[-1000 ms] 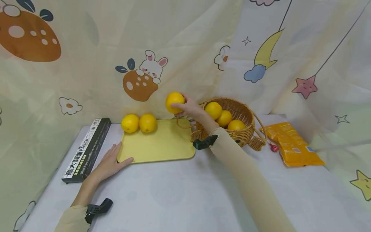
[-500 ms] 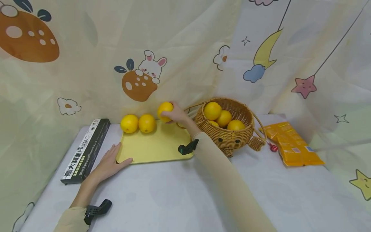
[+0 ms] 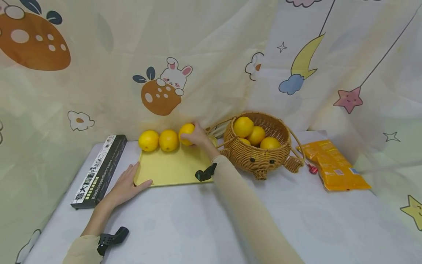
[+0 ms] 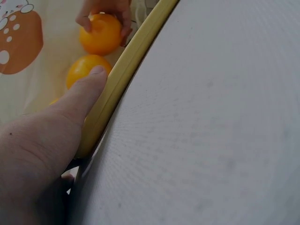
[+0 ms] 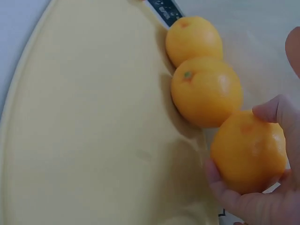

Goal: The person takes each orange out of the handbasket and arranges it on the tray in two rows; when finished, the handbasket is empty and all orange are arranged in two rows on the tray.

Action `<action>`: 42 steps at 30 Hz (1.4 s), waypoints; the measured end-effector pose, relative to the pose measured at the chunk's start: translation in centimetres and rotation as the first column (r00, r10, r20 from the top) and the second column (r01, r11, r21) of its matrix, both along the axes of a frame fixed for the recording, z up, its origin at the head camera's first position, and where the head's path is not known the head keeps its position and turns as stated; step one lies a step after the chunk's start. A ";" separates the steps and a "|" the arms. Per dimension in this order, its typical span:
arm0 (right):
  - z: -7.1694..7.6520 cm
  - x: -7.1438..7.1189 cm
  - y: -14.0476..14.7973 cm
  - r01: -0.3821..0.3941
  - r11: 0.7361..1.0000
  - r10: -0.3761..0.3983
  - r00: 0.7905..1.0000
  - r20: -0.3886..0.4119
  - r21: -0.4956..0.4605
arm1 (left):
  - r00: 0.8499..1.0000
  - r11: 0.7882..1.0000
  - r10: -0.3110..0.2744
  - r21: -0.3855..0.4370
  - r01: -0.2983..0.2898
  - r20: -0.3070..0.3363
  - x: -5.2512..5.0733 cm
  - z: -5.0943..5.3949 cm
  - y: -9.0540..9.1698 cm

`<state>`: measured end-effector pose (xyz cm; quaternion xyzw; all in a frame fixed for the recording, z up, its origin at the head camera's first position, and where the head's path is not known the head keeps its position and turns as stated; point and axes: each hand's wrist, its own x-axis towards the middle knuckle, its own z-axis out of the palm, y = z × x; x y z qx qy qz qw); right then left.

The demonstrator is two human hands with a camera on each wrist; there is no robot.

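Here's the right hand (image 3: 197,136) out at the far edge of a flat, pale yellow rectangular tray (image 3: 174,168), curled round a smooth, round yellow-orange fruit (image 3: 186,132), thumb on the near side, fingers behind: an opposed hold that likely keeps the ball shape from rolling free. It sits just right of two matching round fruits (image 3: 169,140) side by side along that same edge, probably lined up against it for order; whether it touches its neighbour or the tray, I can't tell. And the left hand (image 3: 125,185), fingers spread along the tray's near-left corner, thumb lying on the rim, presumably braces the tray against sliding. Off to the right, a brown woven wicker basket (image 3: 239,156) holds more such fruits (image 3: 243,127), its open top leaving them in easy reach. A long black-and-white pasta box (image 3: 99,172) lies left, seemingly set aside, beside the left hand.
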<state>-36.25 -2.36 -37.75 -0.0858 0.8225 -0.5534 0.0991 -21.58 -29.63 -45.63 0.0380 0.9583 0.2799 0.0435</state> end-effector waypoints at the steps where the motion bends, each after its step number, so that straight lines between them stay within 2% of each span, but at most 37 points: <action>1: -0.3 0.0 -0.1 0.004 1.000 -0.004 1.000 -0.003 -0.001 | 1.000 1.000 -0.001 0.000 0.001 0.001 0.0 0.0 0.0; 8: -1.7 -0.3 -0.7 0.058 0.998 -0.057 0.998 -0.038 0.017 | 1.000 1.000 0.002 -0.005 -0.002 0.002 -0.1 0.1 0.1; 14: -2.6 -0.2 -1.0 0.107 0.994 -0.110 0.992 -0.066 -0.035 | 1.000 1.000 0.003 -0.004 -0.003 0.003 -0.1 0.1 0.1; 20: -3.4 -0.1 -1.2 0.131 0.991 -0.134 0.987 -0.086 -0.036 | 1.000 1.000 0.003 -0.002 -0.003 0.006 0.0 0.1 0.1; 27: -4.0 0.2 -1.4 0.183 0.977 -0.188 0.982 -0.035 -0.112 | 1.000 1.000 0.002 0.000 -0.002 0.001 0.0 0.0 0.2; 30: -4.0 0.4 -1.4 0.185 0.976 -0.190 0.981 -0.033 -0.118 | 1.000 1.000 0.002 0.000 -0.002 -0.001 0.0 0.0 0.3; 37: -4.6 0.2 -1.3 0.144 0.986 -0.152 0.984 -0.097 -0.081 | 1.000 1.000 0.003 -0.006 -0.003 0.002 0.1 0.0 0.2; 42: -4.7 0.1 -1.5 0.154 0.984 -0.163 0.981 -0.102 -0.091 | 1.000 1.000 0.007 -0.007 -0.007 0.002 0.0 0.0 0.1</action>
